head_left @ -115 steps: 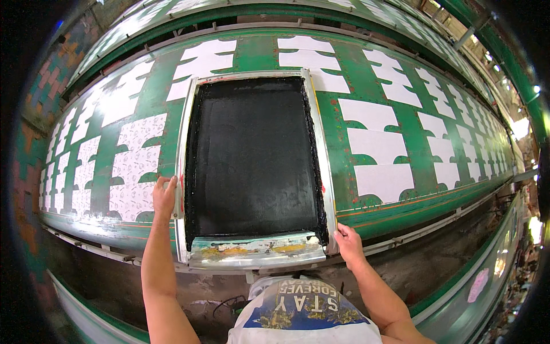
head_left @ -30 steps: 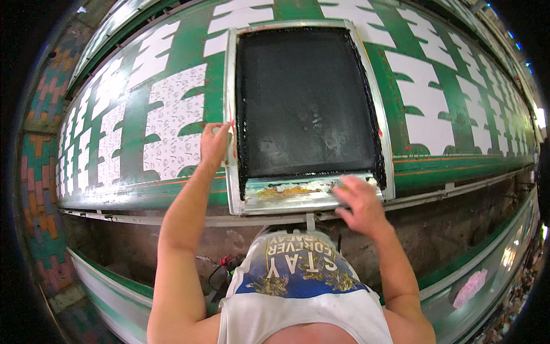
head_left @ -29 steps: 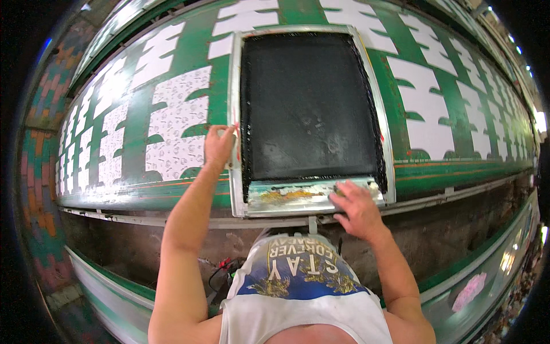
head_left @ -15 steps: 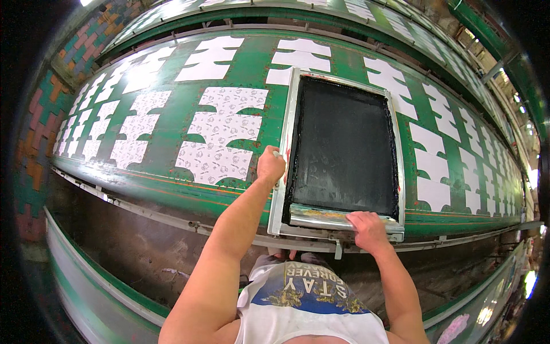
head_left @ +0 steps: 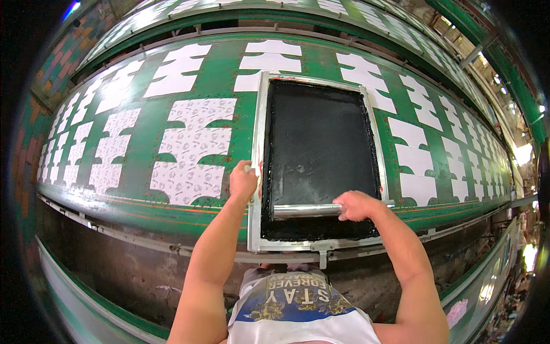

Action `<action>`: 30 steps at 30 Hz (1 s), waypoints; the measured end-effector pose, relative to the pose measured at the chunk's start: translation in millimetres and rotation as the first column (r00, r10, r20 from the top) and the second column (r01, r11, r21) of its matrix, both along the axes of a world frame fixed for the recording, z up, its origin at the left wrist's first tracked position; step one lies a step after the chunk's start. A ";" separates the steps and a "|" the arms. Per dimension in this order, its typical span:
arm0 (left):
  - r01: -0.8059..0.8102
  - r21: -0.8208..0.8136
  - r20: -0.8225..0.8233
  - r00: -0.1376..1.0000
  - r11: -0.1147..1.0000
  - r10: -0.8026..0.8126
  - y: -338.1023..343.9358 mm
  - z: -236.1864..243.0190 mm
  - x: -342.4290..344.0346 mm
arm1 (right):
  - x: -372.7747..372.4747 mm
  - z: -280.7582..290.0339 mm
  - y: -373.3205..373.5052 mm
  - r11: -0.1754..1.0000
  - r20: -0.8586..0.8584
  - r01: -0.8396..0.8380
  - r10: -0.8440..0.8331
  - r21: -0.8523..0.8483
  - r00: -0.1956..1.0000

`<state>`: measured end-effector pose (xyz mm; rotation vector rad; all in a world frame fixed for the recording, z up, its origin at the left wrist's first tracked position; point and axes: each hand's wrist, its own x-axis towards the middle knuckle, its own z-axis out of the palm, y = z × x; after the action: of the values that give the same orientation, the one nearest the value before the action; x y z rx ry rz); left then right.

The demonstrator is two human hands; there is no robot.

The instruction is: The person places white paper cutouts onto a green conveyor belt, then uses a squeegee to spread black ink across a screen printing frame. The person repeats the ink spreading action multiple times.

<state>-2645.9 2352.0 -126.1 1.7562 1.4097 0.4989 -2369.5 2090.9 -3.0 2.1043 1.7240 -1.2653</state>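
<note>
The right hand (head_left: 356, 205) is closed around a metal bar (head_left: 306, 210) that lies crosswise near the front end of a black screen (head_left: 318, 155) in a pale metal frame (head_left: 256, 172); the fingers cover the bar's right part, and only a short stub shows beyond them at the frame's right rail. The left hand (head_left: 243, 180) grips the frame's left rail — its fingertips curl over the edge and are out of sight. The frame lies flat on a long green table (head_left: 143, 137), which bends away at both sides and blurs toward the rim. White cut pieces (head_left: 189, 152) sit in rows on the table; those just left of the frame carry a faint grey pattern — too small to read — while those to the right look plain white. Any piece under the screen is hidden.
</note>
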 end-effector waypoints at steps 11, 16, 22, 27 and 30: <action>0.020 -0.038 -0.031 0.999 0.999 -0.021 0.7 5.9 -0.5 | 164.6 -22.8 189.6 0.892 0.357 -0.127 -0.040 0.434 0.933; -0.047 -0.172 -0.008 0.999 0.984 0.046 -1.9 16.9 4.4 | 223.5 -47.5 272.0 0.827 0.407 -0.126 -0.131 0.548 0.904; -0.033 -0.118 0.024 0.999 0.992 0.036 -4.1 17.1 6.1 | 261.9 -64.4 326.3 0.808 0.366 -0.032 -0.231 0.588 0.901; -0.034 -0.145 0.034 0.999 0.989 0.039 -4.2 18.5 6.7 | 271.8 -57.0 338.4 0.834 0.378 -0.062 -0.181 0.548 0.908; -0.044 -0.164 0.065 0.996 0.986 0.055 -5.1 21.0 11.2 | 266.8 -55.3 334.7 0.837 0.376 -0.067 -0.172 0.544 0.910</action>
<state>-2634.7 2346.9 -105.1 1.5631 1.4076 0.4546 -2102.7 2425.6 -58.3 2.4849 1.9827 -0.2730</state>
